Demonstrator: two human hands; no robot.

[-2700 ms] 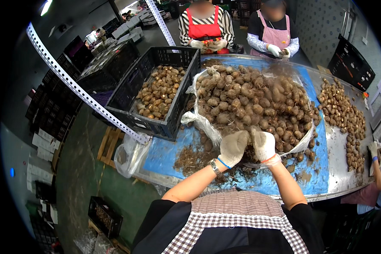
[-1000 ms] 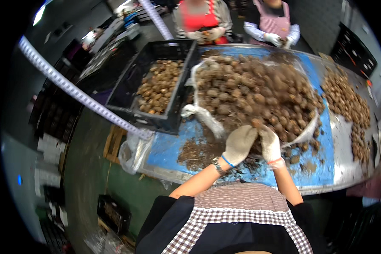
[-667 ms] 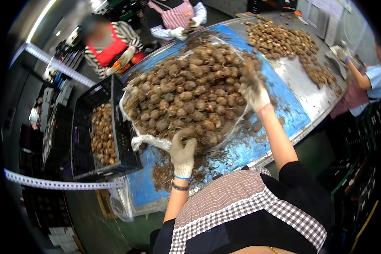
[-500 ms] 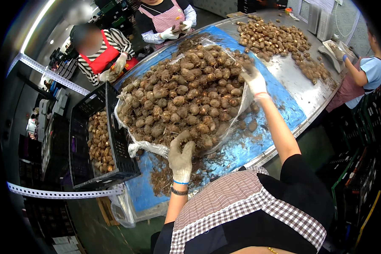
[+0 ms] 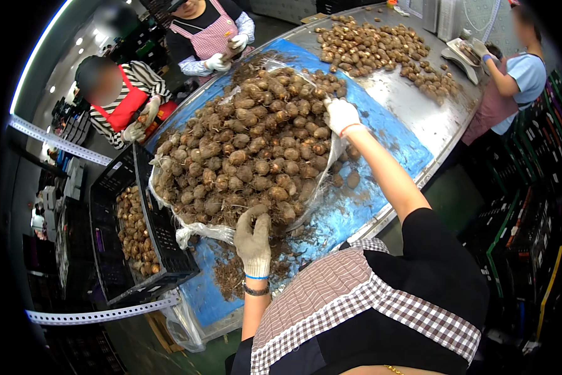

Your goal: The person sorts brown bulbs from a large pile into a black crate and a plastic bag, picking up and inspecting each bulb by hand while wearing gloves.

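Note:
A big heap of brown, hairy taro corms (image 5: pixel 249 150) sits in an opened clear plastic bag (image 5: pixel 209 231) on a blue sheet. My left hand (image 5: pixel 253 245), in a soiled glove, is at the near rim of the bag, fingers curled over it against the lowest corms. At the heap's right side my right hand (image 5: pixel 342 116), in a whiter glove, is closed on the bag's edge, its fingertips partly hidden against the corms. Loose roots and dirt (image 5: pixel 228 275) lie beside my left wrist.
A black crate (image 5: pixel 144 219) holding cleaner corms stands left of the heap. Another corm pile (image 5: pixel 374 47) covers the far metal table (image 5: pixel 406 103). Two co-workers (image 5: pixel 128 103) (image 5: pixel 212 37) handle things across the table; another person (image 5: pixel 512 78) is by a scale (image 5: pixel 462 61) at right.
My right hand, blurred before, has come to rest closed at the bag's right edge. My left hand stays at the near rim. The whole view has shifted slightly.

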